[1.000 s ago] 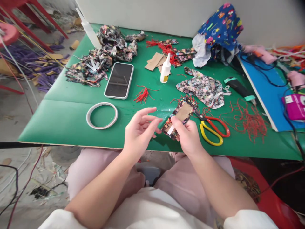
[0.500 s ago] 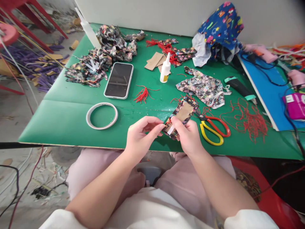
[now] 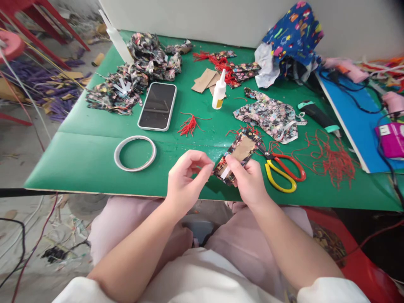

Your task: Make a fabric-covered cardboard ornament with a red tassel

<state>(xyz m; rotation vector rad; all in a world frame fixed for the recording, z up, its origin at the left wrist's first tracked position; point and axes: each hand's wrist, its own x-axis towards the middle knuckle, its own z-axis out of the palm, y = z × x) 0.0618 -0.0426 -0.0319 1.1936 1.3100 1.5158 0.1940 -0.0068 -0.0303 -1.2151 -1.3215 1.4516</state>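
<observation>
My right hand (image 3: 252,183) grips a cardboard piece (image 3: 244,149) edged with dark floral fabric, thumb on top. A short white strip (image 3: 225,171) lies across its lower end. Just left of that end is my left hand (image 3: 189,176), thumb and forefinger pinched together; whatever may be between the tips is too small to make out. Scissors (image 3: 280,170) with one red and one yellow handle rest right of my right hand. Beyond the hands are a small white glue bottle (image 3: 219,94) and a red thread tassel (image 3: 188,125).
A roll of tape (image 3: 117,155) and a phone (image 3: 158,107) lie on the left of the green table (image 3: 78,168). Crumpled floral fabric (image 3: 151,59) sits behind them. Loose red threads (image 3: 337,162), a utility knife (image 3: 318,115) and a blue board (image 3: 347,122) occupy the right.
My left hand has drawn slightly left, and its pinched fingertips are now apart from the edge of the piece. My right hand keeps its grip almost in place.
</observation>
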